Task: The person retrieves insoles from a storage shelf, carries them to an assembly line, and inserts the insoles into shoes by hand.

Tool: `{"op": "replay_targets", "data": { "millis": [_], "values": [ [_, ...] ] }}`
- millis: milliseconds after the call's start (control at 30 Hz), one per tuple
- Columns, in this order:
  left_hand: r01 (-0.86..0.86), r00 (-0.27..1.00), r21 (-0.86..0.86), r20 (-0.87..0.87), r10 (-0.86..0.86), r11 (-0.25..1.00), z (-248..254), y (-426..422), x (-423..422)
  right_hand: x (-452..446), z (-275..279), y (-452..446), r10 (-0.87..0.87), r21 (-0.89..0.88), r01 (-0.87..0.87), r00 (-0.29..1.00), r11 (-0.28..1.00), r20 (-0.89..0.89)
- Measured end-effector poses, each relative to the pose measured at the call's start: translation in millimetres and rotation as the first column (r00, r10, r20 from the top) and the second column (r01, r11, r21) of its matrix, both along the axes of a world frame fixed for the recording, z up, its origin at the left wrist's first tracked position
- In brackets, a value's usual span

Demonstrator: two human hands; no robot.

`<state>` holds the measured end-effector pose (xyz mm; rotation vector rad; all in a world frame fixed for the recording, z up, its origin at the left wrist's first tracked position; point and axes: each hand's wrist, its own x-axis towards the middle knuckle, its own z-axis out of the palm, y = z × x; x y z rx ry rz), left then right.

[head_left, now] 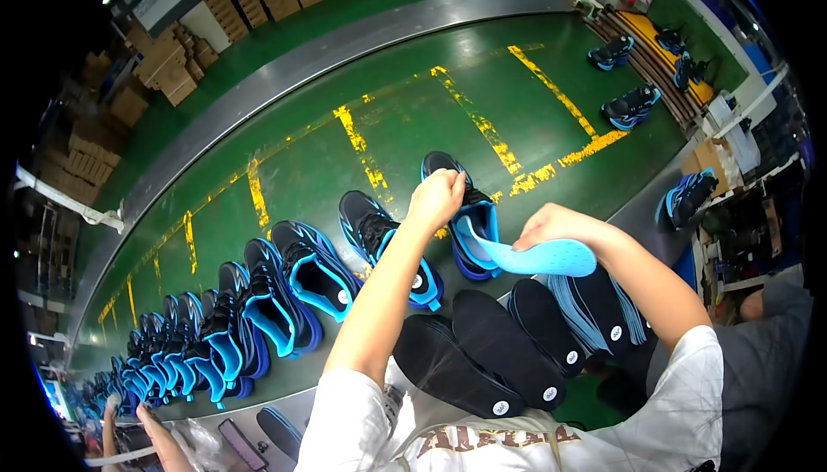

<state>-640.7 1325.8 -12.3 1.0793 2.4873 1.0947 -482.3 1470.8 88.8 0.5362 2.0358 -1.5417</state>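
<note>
My right hand [556,226] is closed around a light-blue insole [551,257], whose far end dips into the opening of a black and blue sneaker [472,252]. My left hand [437,199] is closed at the tongue and lace area of that same sneaker; its fingertips are partly hidden. To the left stands another sneaker [365,214] with a white round sticker inside. Nearer my body lie black insoles [497,343] with round white stickers, beside a stack of insoles with blue edges [572,307].
A long row of sneakers [297,252] runs left along the green conveyor belt [297,162], marked with yellow lines. Two more sneakers [631,107] sit at its far right. Another person's hands [146,416] show at the lower left. Cardboard boxes [168,65] stand behind the metal edge.
</note>
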Motion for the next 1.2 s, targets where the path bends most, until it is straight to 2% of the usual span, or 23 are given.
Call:
{"op": "replay_targets", "data": {
  "millis": [67, 100, 200, 233, 267, 333, 400, 533, 633, 667, 700, 733, 800, 833, 933, 1033, 1100, 1133, 1167, 1200],
  "values": [
    [-0.032, 0.973, 0.092, 0.231, 0.009, 0.995, 16, -9, 4, -7, 6, 1, 0.102, 0.007, -0.102, 0.995, 0.995, 0.018],
    [0.032, 0.991, 0.163, 0.123, -0.053, 0.986, 4, -12, 4, -8, 11, 1, 0.15, 0.006, -0.151, 0.988, 0.989, 0.03],
    [0.121, 0.984, -0.086, -0.124, -0.131, 0.989, -4, -20, 21, -4, 39, 15, 0.072, -0.039, -0.067, 0.982, 0.997, 0.173],
    [0.123, 0.982, -0.219, -0.114, -0.15, 0.968, 1, -18, 26, -3, 38, 20, 0.045, -0.042, -0.038, 0.984, 0.998, 0.175],
    [0.091, 0.974, -0.098, -0.201, -0.109, 0.991, -13, -15, 24, -1, 38, 26, 0.016, -0.042, -0.009, 0.984, 0.999, 0.175],
    [0.068, 0.979, -0.065, -0.187, -0.079, 0.996, -13, -7, 17, -3, 37, 30, 0.002, -0.018, 0.001, 0.988, 1.0, 0.154],
    [0.01, 0.991, 0.042, -0.133, -0.005, 0.999, -12, 0, 8, -7, 33, 27, 0.036, 0.022, -0.039, 0.992, 0.999, 0.124],
    [-0.017, 0.992, -0.151, 0.119, 0.035, 0.988, 14, 4, -9, -13, 23, 27, 0.029, 0.055, -0.036, 0.991, 0.998, 0.127],
    [0.059, 0.983, -0.238, 0.182, -0.015, 0.97, 20, 9, -17, -17, -36, 30, 0.06, -0.032, -0.063, 0.994, 0.998, -0.087],
    [0.091, 0.981, -0.268, 0.187, -0.041, 0.959, 18, 13, -19, -19, -43, 17, 0.08, 0.09, -0.065, 0.982, 0.994, -0.171],
    [0.122, 0.979, -0.298, 0.194, -0.065, 0.947, 16, 15, -21, -27, -56, 7, 0.283, 0.404, -0.195, 0.944, 0.894, -0.169],
    [0.145, 0.972, -0.295, 0.22, -0.081, 0.944, 15, 15, -22, -30, -69, -6, 0.294, 0.51, -0.167, 0.939, 0.844, -0.178],
    [0.188, 0.958, -0.289, 0.266, -0.109, 0.939, 11, 12, -27, -29, -134, -24, 0.43, 0.752, -0.095, 0.864, 0.652, -0.264],
    [0.187, 0.947, -0.236, 0.302, -0.111, 0.953, 6, 8, -27, -26, -137, -34, 0.43, 0.784, -0.068, 0.864, 0.617, -0.263],
    [0.038, 0.943, -0.127, 0.333, 0.007, 0.991, -21, 2, -21, -30, -135, -47, 0.4, 0.843, -0.022, 0.887, 0.538, -0.233],
    [-0.086, 0.92, -0.026, 0.382, 0.09, 0.996, -31, -1, -5, -21, -99, -52, 0.423, 0.891, -0.022, 0.885, 0.453, -0.193],
    [-0.154, 0.873, 0.093, 0.48, 0.091, 0.984, -39, 1, 2, -20, -70, -50, 0.391, 0.872, -0.249, 0.918, 0.422, 0.073],
    [-0.163, 0.866, 0.1, 0.492, 0.093, 0.982, -39, 1, 3, -22, -61, -49, 0.368, 0.839, -0.357, 0.907, 0.411, 0.206],
    [-0.168, 0.861, 0.108, 0.501, 0.092, 0.98, -39, 1, 4, -23, -58, -44, 0.404, 0.757, -0.438, 0.88, 0.484, 0.251],
    [-0.172, 0.856, 0.116, 0.509, 0.09, 0.978, -38, 1, 5, -23, -61, -41, 0.442, 0.761, -0.438, 0.869, 0.478, 0.221]
  ]
}}
